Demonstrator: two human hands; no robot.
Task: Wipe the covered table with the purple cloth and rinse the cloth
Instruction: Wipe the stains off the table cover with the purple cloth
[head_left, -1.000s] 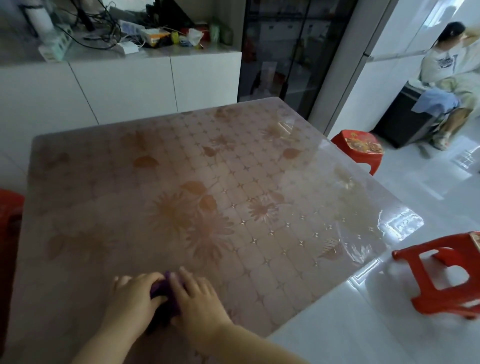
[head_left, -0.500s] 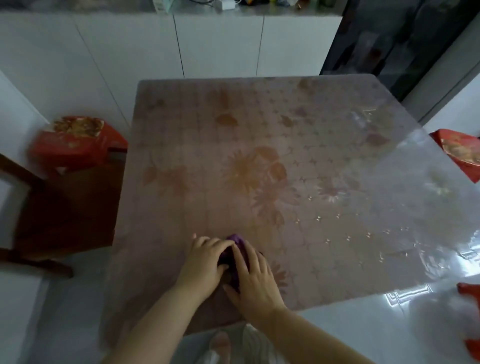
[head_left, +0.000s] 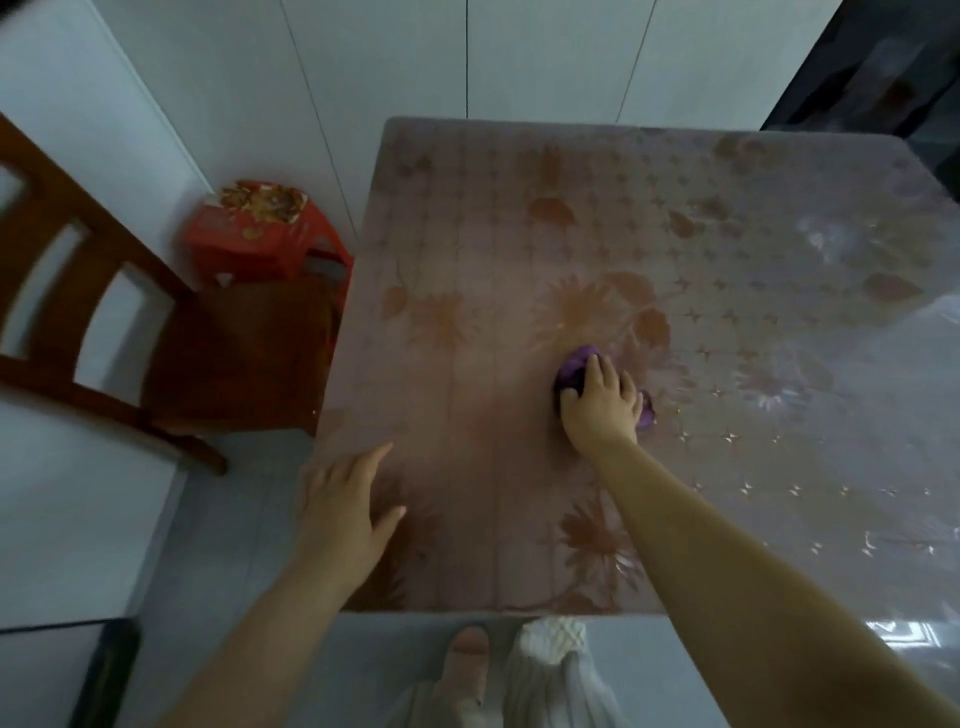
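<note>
Right hand (head_left: 600, 405): palm down on the cloth (head_left: 579, 364), fingers bent over the bunched purple fabric and gripping it. Purple shows past the fingertips and again at the little-finger side. The cloth lies on the counter (head_left: 727, 260), roughly mid-depth and left of centre, well in from every edge.

Left hand (head_left: 348, 504): open, fingers straight and spread, at the left edge near the near-left corner. It is blurred, and I cannot tell whether it touches the cover.

Counter cover: glossy, with a flower and grid print. Bare cover runs on all sides of the cloth, widest to the right and toward the far edge. Glare sits on the right part.

Edges:
- Left edge: a wooden chair (head_left: 234, 353) has its seat just beside it, and a red stool (head_left: 265, 228) stands behind the seat near the far-left corner.
- Far edge: close to the white cabinet fronts (head_left: 545, 57), with a dark glass door (head_left: 883, 67) at the far-right corner.
- Near edge: the person's foot (head_left: 467, 660) and pale trouser leg (head_left: 550, 670) are just below it, on the grey floor (head_left: 234, 545).
</note>
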